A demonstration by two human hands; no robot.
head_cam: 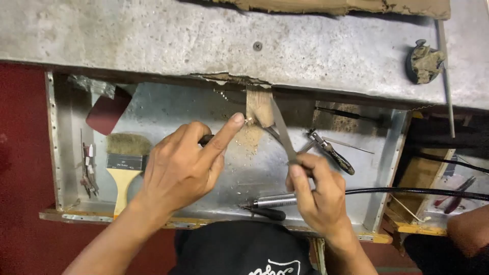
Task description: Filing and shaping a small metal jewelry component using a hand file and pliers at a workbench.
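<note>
My left hand (178,168) grips a dark-handled holder (206,138). Its index finger stretches out to a small shiny metal piece (249,120), which rests against the wooden bench peg (259,106). My right hand (316,191) holds a flat metal file (281,132) by its lower end. The blade slants up to the peg, right beside the small piece. Most of the holder is hidden under my left hand. Pale filings lie in the tray under the peg.
A metal catch tray (153,109) sits under the grey bench top (153,35). It holds a flat paintbrush (124,163), red abrasive paper (107,109), pliers (331,150) and a rotary handpiece (270,202) with a black cable (407,192). Another person's arm (468,229) is at the lower right.
</note>
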